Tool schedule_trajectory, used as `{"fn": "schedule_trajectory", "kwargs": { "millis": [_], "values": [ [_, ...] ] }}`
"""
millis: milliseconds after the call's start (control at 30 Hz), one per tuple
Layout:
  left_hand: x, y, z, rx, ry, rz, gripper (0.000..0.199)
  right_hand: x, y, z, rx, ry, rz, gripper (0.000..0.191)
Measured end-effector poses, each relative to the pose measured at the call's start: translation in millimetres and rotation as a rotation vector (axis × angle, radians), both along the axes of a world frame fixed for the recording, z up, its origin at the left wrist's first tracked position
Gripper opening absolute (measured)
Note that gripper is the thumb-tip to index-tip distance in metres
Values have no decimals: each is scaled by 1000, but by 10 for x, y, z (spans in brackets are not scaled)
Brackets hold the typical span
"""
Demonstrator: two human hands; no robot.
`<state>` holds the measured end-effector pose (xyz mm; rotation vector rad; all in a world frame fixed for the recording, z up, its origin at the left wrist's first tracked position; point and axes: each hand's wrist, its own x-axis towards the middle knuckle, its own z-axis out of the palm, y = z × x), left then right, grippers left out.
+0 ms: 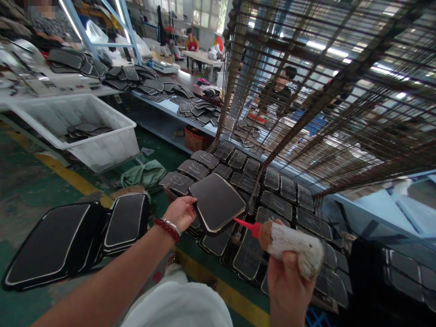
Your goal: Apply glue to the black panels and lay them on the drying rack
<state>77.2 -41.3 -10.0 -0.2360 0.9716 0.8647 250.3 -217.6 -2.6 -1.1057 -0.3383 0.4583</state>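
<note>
Pinching dark panel (220, 202) at left edge with left hand (180, 213), thumb and fingers closed on a narrow strip of rim; cannot see underside of that grip

Keeping panel in mid-air, face up and slightly tilted, above rows of laid-out panels (276, 203)

Clasping stained white squeeze bottle (296, 243) in right hand (291, 277), with red nozzle (245, 225) aimed at near right corner of panel; cannot tell touching from just beside

Risks, as judged:

– Could tip or swing at any push from nozzle, for want of support anywhere but left edge; likeliest trouble here

– Might slip out of so slight a pinch and drop on rows below, smearing or shoving them askew

– Could blot at corner from too hard a squeeze, or skip from too light a one; cannot tell contents or fill of bottle

– Might run past rim and drip on panels underneath, with nozzle so close to edge

– Could catch panel or right wrist on slanting wire grid (308, 116) by swinging too far rightward

– Might upset stacked panels (47, 245) at left with a careless backward sweep of left arm
</note>
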Motion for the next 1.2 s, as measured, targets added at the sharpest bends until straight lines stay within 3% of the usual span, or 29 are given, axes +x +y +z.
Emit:
{"fn": "schedule_trajectory", "kwargs": {
  "millis": [133, 233, 333, 533, 700, 800, 900, 1000, 1100, 1133, 1200],
  "values": [
    [18, 76, -80, 43, 43, 19, 26, -161, 44, -163, -25, 340, 166, 50],
    [52, 108, -178, 93, 9, 111, 26, -197, 108, -245, 8, 621, 220, 43],
    [159, 53, -248, 111, -68, 102, 26, -225, 141, -305, 48, 787, 293, 42],
    [519, -286, -265, 128, -144, -3, 20, -452, 257, -399, 155, 853, 419, 42],
    [653, -519, -212, 136, -254, -366, 18, -551, 420, -448, 241, 870, 508, 35],
    [634, -649, -193, 312, -181, -331, 9, -528, 445, -416, 273, 855, 503, 37],
    [479, -774, -314, 592, -181, -277, 14, -415, 384, -292, 267, 850, 523, 42],
    [121, -749, -591, 629, -187, -421, 27, -206, 255, -125, 201, 846, 607, 43],
    [-353, -446, -779, 528, 14, -498, 23, 23, 119, 17, 113, 816, 682, 42],
    [-495, -292, -767, 532, 65, -521, 21, 86, 84, 55, 83, 800, 693, 43],
    [-699, 42, -603, 594, 112, -581, 19, 175, 41, 123, 29, 758, 702, 46]
  ]
}}
